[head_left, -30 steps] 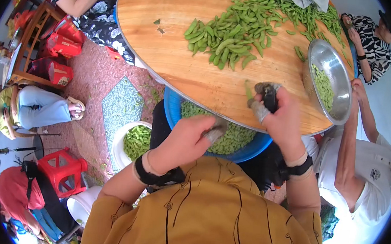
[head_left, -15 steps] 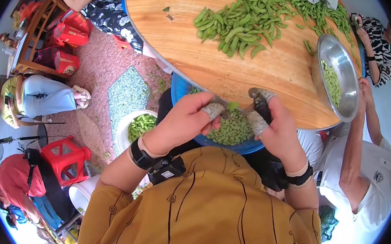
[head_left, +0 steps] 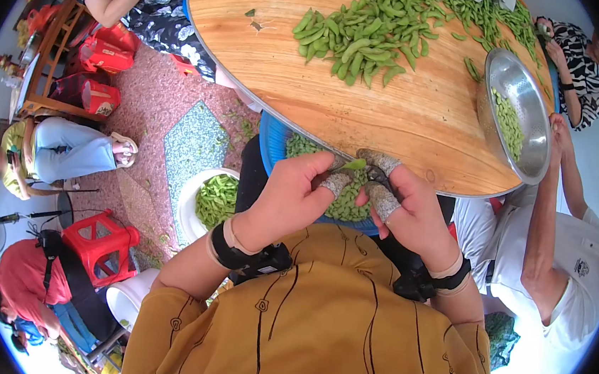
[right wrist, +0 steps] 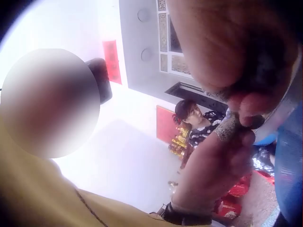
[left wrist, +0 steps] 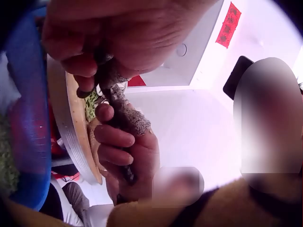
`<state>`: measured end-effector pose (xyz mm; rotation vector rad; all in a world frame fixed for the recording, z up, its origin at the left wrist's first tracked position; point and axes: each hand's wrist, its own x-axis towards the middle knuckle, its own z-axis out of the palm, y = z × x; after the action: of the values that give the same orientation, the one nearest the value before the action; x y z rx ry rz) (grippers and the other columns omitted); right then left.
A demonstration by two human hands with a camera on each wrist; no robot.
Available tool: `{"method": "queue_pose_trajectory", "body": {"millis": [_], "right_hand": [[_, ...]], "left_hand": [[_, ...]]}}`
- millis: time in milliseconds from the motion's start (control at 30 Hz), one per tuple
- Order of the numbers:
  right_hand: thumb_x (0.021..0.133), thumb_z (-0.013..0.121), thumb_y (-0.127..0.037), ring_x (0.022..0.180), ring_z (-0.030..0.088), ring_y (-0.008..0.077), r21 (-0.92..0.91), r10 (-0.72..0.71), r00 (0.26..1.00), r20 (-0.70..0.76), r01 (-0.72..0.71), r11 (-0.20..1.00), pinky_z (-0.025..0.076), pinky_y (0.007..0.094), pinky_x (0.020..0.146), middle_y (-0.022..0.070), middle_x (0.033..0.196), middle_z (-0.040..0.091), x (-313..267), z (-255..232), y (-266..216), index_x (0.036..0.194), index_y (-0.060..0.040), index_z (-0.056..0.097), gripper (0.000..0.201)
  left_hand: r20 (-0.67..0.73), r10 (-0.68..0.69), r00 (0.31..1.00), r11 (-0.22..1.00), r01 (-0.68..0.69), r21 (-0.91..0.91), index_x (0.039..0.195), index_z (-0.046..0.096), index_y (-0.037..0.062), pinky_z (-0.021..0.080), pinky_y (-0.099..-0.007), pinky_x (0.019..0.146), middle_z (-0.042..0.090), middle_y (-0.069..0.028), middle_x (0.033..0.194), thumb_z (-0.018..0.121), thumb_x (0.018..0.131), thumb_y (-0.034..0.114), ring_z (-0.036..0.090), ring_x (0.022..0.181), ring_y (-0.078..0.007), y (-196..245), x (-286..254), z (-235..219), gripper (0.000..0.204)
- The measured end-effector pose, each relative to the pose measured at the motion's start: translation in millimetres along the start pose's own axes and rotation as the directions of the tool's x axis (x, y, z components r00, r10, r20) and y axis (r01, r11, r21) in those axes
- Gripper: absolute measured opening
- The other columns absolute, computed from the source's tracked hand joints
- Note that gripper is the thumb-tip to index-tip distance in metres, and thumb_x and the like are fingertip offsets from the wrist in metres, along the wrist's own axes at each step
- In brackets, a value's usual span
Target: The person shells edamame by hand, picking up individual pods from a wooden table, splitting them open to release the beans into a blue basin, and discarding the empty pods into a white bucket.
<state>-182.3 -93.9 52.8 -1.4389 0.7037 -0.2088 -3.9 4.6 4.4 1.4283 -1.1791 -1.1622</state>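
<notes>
Both hands meet over a blue basin [head_left: 267, 141] of shelled green beans [head_left: 346, 204], close to the table's near edge. Between the fingertips is a green soybean pod [head_left: 355, 164]. My left hand [head_left: 292, 193] pinches it from one side, with a grey wrap on the thumb. My right hand [head_left: 414, 215] pinches the other side, its thumb and index finger in the same speckled wrapping. In the left wrist view the wrapped fingertips come together, and the pod is hidden there. Unshelled pods [head_left: 359, 39] lie heaped on the round wooden table [head_left: 253, 62].
A metal bowl [head_left: 489, 118] holding shelled beans stands at the table's right edge. On the floor at left are a white bucket [head_left: 185, 209] of pods and a red stool [head_left: 102, 241]. A person in a white shirt [head_left: 556, 270] sits close at right; others sit around.
My right hand has come from over the table, bringing the pod down to my left hand above the basin. Since half a second ago the two hands have drawn closer together.
</notes>
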Motion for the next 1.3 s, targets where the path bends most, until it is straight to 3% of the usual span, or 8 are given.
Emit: {"method": "queue_pose_trajectory", "body": {"millis": [267,500,567,667,800,867,1067,1300], "right_hand": [[0.087,0.045,-0.001,0.055,0.049,0.0048,0.096,0.036,0.999,0.025,-0.038,0.995,0.042,0.0189,0.045,0.0005,0.081,0.059,3,-3,3,0.121,-0.0036,0.052,0.035],[0.091,0.048,-0.005,0.051,0.048,0.0048,0.1,0.129,0.992,0.017,-0.13,0.986,0.04,0.0192,0.043,0.0005,0.075,0.057,0,-8,-5,0.118,-0.0034,0.054,0.028],[0.092,0.049,-0.007,0.051,0.048,0.0045,0.351,0.183,0.971,0.156,-0.228,0.908,0.039,0.0191,0.042,0.0009,0.074,0.057,-4,-10,-13,0.118,-0.0032,0.054,0.027],[0.093,0.049,-0.008,0.051,0.048,0.0044,0.573,0.198,0.935,0.295,-0.339,0.746,0.039,0.0191,0.042,0.0012,0.073,0.057,-7,-7,-11,0.118,-0.0029,0.054,0.026],[0.092,0.049,-0.007,0.051,0.049,0.0048,0.295,-0.007,0.982,0.188,-0.05,0.954,0.039,0.0192,0.042,0.0013,0.074,0.057,-5,-4,6,0.116,-0.0026,0.054,0.025],[0.091,0.048,-0.006,0.051,0.049,0.0055,0.09,0.099,0.992,0.074,-0.105,0.99,0.041,0.0193,0.043,0.0016,0.075,0.058,-3,-5,11,0.113,-0.0023,0.055,0.023],[0.09,0.046,-0.006,0.055,0.052,0.0063,0.139,0.239,0.969,0.054,-0.245,0.96,0.046,0.0206,0.045,0.0024,0.076,0.058,1,-1,17,0.106,-0.0017,0.055,0.018],[0.091,0.045,-0.007,0.057,0.053,0.007,0.117,0.295,0.955,0.039,-0.298,0.948,0.047,0.0215,0.045,0.003,0.076,0.059,3,4,13,0.104,-0.0011,0.054,0.017]], "left_hand": [[-0.125,0.336,0.934,0.829,-0.231,0.509,0.091,0.058,-0.0011,0.045,-0.033,0.06,0.055,-0.0142,0.074,0.055,0.077,-0.001,0.056,0.066,-0.0268,12,-1,8,0.014],[-0.03,0.344,0.939,0.898,-0.32,0.302,0.093,0.057,-0.0004,0.044,-0.0355,0.057,0.056,-0.0148,0.075,0.054,0.081,0.001,0.053,0.062,-0.0291,-2,4,7,0.012],[0.34,-0.146,0.929,0.733,0.333,-0.593,0.098,0.058,0.0002,0.041,-0.0312,0.054,0.058,-0.0111,0.078,0.056,0.087,0.011,0.053,0.06,-0.0218,1,0,-1,0.015],[0.542,-0.007,0.841,0.217,0.53,-0.82,0.105,0.057,-0.0006,0.038,-0.0265,0.052,0.059,-0.0088,0.083,0.057,0.091,0.023,0.051,0.06,-0.0151,-6,-4,1,0.027],[0.591,-0.036,0.806,0.192,0.586,-0.787,0.109,0.056,-0.0026,0.039,-0.0248,0.052,0.059,-0.0093,0.085,0.058,0.09,0.02,0.051,0.06,-0.0131,-24,0,2,0.03],[0.409,-0.188,0.893,0.642,0.426,-0.637,0.1,0.06,0.0028,0.037,-0.0217,0.05,0.058,-0.0005,0.07,0.057,0.092,0.025,0.047,0.055,-0.0082,-19,5,0,0.023],[0.071,-0.008,0.997,0.992,-0.001,0.123,0.095,0.06,-0.0008,0.043,-0.0266,0.051,0.059,-0.0034,0.075,0.062,0.083,0.012,0.056,0.063,-0.0145,-12,-1,5,0.018],[0.138,0.501,0.854,0.455,-0.395,0.798,0.082,0.056,0.0032,0.046,-0.0365,0.054,0.052,-0.0123,0.069,0.063,0.062,0.005,0.055,0.061,-0.0301,-14,0,12,0.021]]}}
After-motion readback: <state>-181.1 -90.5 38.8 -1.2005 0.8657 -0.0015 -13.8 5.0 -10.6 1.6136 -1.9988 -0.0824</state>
